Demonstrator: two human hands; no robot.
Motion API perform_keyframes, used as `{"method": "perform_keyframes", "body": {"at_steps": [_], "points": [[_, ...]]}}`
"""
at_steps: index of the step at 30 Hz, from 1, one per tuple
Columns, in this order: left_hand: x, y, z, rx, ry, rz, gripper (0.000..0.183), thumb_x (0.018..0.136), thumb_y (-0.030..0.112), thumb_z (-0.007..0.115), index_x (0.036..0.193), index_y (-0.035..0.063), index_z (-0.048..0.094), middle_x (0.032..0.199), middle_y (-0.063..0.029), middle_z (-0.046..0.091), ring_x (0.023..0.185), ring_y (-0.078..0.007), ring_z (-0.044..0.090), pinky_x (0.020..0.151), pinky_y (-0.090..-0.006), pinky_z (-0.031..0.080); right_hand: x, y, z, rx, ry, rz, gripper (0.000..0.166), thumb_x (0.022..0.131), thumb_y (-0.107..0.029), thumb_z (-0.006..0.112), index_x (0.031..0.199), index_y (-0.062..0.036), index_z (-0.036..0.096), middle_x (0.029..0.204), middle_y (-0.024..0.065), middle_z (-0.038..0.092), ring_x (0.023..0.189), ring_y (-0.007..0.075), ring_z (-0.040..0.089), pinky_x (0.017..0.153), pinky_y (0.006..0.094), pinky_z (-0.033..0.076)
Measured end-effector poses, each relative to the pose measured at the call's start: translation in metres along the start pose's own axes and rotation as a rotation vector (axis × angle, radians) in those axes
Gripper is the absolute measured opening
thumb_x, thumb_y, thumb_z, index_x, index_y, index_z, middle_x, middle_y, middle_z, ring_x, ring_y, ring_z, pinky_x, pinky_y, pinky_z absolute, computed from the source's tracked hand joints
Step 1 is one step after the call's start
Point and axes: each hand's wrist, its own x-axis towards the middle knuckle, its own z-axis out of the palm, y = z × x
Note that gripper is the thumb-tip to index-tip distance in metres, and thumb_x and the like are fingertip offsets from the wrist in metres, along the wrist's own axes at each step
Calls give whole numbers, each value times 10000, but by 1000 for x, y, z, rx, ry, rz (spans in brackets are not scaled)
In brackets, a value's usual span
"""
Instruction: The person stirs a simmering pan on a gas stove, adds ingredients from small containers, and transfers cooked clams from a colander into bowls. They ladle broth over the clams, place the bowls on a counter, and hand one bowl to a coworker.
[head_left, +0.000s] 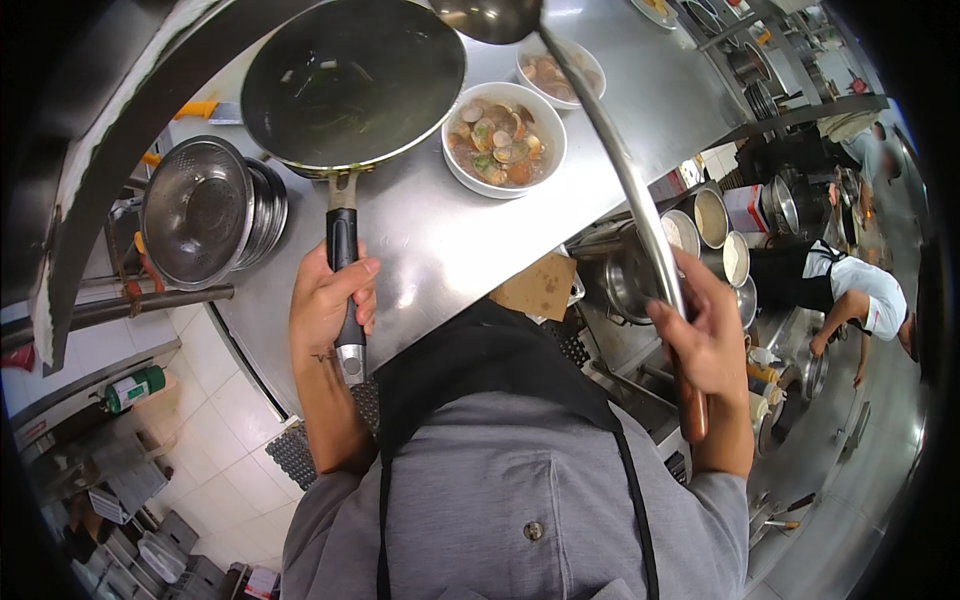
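My left hand (334, 296) grips the black handle of a dark frying pan (352, 97), which has a little liquid and a few scraps in it. My right hand (705, 322) is closed around the long handle of a metal ladle (491, 16), near its brown grip; the ladle's bowl is at the top edge, right of the pan. Beside the pan stands a white bowl of clams in broth (504, 142). A second white bowl with similar food (561, 71) sits just behind it, partly crossed by the ladle's handle.
A stack of steel colanders (199, 214) stands left on the steel counter (420, 262). An orange-handled tool (196, 110) lies behind the pan. Pots and filled containers (711, 217) are at right, with a co-worker in a white shirt (866, 292) beyond. Shelves with pans run along the upper right.
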Motion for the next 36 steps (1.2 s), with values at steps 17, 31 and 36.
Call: {"method": "perform_keyframes", "body": {"at_steps": [17,31,36], "points": [[-1,-7,-1,-41,-75,-13,171,836,36,631,825,43,460,561,-38,473,393,-127,459,343,-287,396,73,-29,41,880,-635,346,412,860,-73,545,1220,120,491,623,37,489,368,106,471,310,224,415],[2,-7,2,-57,-30,-39,163,844,45,628,862,43,466,563,-27,470,383,-109,447,338,-266,394,39,-68,2,1291,-562,451,469,875,-41,440,1276,199,401,587,65,466,344,137,502,260,241,439],[6,-4,6,-24,-27,-25,163,850,58,629,885,43,470,574,-20,452,389,-108,444,341,-267,394,13,-62,-23,1258,-436,374,515,834,-22,456,1273,234,368,565,83,475,335,159,516,255,253,434]]}}
